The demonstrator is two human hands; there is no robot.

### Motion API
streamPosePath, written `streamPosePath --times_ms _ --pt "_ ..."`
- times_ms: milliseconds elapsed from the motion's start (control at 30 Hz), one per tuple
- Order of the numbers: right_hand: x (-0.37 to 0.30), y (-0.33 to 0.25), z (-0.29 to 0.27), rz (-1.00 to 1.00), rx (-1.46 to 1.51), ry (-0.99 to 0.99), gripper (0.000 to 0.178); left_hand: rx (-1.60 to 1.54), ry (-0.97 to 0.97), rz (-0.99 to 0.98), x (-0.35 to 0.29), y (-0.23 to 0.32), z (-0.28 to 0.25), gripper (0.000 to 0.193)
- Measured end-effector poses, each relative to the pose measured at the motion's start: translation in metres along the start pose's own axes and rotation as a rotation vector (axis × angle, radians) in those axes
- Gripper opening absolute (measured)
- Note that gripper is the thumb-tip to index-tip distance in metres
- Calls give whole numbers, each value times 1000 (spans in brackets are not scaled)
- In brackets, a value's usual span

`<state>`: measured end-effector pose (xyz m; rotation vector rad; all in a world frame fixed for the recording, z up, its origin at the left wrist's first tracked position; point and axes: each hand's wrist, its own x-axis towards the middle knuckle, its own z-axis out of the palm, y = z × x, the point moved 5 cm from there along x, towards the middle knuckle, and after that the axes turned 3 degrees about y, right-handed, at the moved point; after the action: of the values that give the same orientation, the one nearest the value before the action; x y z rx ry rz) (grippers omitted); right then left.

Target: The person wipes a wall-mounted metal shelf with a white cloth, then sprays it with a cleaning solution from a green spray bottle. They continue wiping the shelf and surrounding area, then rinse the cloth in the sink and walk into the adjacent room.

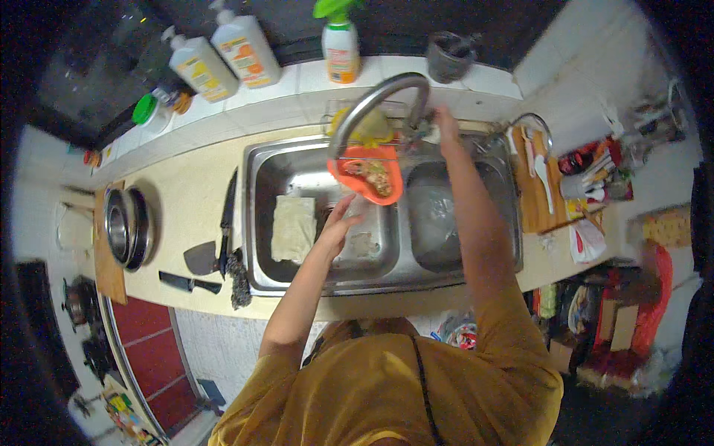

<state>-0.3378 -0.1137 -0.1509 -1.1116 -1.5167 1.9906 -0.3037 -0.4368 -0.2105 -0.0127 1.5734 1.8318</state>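
Observation:
My left hand is over the left basin of the steel double sink, fingers spread and holding nothing. Just beyond its fingertips sits an orange corner strainer with food scraps in it. A folded pale cloth lies in the same basin, left of that hand. My right arm reaches across the right basin. My right hand is at the base of the curved steel faucet, near its handle; its fingers are blurred and partly hidden. Something clear and shiny, water or plastic, shows in the right basin.
Left of the sink lie a long black knife, a scraper, a cleaver and a dark scrubber. Metal bowls stand farther left. Pump bottles and a green-topped spray bottle line the ledge. A wooden board is right.

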Motion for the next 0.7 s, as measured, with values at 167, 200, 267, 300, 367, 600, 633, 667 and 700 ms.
streamPosePath --times_ms 167,200,267,300,367,600,633,667,700 --pt "-31 -34 -2 -281 -175 -260 60 705 -189 80 -28 35 32 52" --pt "-42 -49 -8 -361 -347 -260 62 637 -298 70 -32 44 38 49" --pt "-112 -97 -16 -459 -370 -543 65 442 -456 100 -47 82 62 45" --pt "-130 -97 -31 -379 -215 -669 65 336 -511 128 -59 101 74 43" --pt "-159 -102 -58 -236 104 -921 66 88 -592 55 -65 110 82 40" --pt "-141 88 -151 -31 -733 -362 45 782 -539 41 -4 21 71 39" --pt "-143 81 -152 -127 -735 -417 44 823 -541 55 -25 37 92 38" --pt "-155 80 -150 -203 -720 -478 42 873 -541 45 -50 49 103 37" --pt "-168 52 -142 -286 -599 -594 45 797 -566 59 -66 65 112 37"
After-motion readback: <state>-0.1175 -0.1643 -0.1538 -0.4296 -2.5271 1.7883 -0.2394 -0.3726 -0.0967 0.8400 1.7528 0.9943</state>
